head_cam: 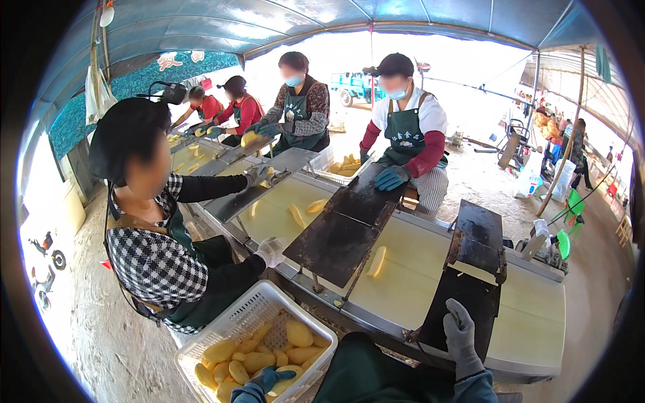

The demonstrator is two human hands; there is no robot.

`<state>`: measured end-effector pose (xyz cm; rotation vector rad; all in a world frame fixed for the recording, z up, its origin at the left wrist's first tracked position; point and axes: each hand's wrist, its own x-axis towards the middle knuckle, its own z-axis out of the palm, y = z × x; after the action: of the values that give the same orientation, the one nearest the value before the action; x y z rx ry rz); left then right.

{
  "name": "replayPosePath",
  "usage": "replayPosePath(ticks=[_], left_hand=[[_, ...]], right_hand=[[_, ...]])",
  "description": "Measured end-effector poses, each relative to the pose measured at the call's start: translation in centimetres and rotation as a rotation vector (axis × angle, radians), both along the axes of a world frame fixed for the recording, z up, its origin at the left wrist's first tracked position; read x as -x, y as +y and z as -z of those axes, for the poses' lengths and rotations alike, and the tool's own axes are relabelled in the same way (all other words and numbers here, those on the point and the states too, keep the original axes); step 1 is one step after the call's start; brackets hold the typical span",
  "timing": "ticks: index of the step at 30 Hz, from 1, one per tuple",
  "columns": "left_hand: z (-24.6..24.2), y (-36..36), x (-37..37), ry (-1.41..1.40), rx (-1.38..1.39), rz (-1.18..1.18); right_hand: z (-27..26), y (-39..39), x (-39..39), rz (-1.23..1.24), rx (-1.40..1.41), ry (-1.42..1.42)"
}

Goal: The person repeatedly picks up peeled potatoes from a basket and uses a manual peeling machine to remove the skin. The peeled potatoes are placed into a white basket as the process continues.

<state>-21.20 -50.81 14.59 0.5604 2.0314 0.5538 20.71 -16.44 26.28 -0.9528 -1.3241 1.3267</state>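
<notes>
My left hand (272, 379), in a blue glove, reaches into a white plastic basket (330, 336) at the lower middle. It touches the peeled yellow produce (254, 360) heaped there, and a pale piece lies just below its fingers. Whether it grips a piece is hidden. My right hand (459, 330), in a grey glove, is over the near end of a black metal plate (456, 307), its fingers close together and bent. No object shows in it, though its palm is partly hidden. Left of that plate, one yellow piece (377, 261) lies on the pale conveyor belt (413, 272).
A co-worker (156, 237) sits close on my left, with a gloved hand (271, 251) near another black plate (335, 242). Across the belt, a co-worker in a cap (407, 126) rests a blue glove on a plate. Another basket (325, 163) stands beyond the belt.
</notes>
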Motion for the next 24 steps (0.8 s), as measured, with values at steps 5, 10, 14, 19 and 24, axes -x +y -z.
replayPosePath(ticks=[5, 10, 14, 19, 24], left_hand=[[-2.6, -0.9, -1.6, -0.354, -0.314, -0.34], [-10.7, 5.5, -3.1, -0.363, -0.781, -0.065], [-22.2, 17.3, -10.4, -0.039, -1.298, 0.581], [-24.6, 25.5, -20.0, 0.611, -1.56, 1.154], [-17.8, 29.9, -27.4, 0.182, -1.447, 0.955]], right_hand=[[-2.3, -0.6, -0.2, -0.099, 0.264, 0.203], [-7.4, -5.2, 0.8, -0.511, 0.665, 0.196], [-7.4, -8.6, 1.3, -0.839, 0.774, 0.622], [-9.4, -8.4, -1.7, -0.541, 0.686, 0.807], [-9.9, -6.7, -4.9, -0.113, 0.227, 0.399]])
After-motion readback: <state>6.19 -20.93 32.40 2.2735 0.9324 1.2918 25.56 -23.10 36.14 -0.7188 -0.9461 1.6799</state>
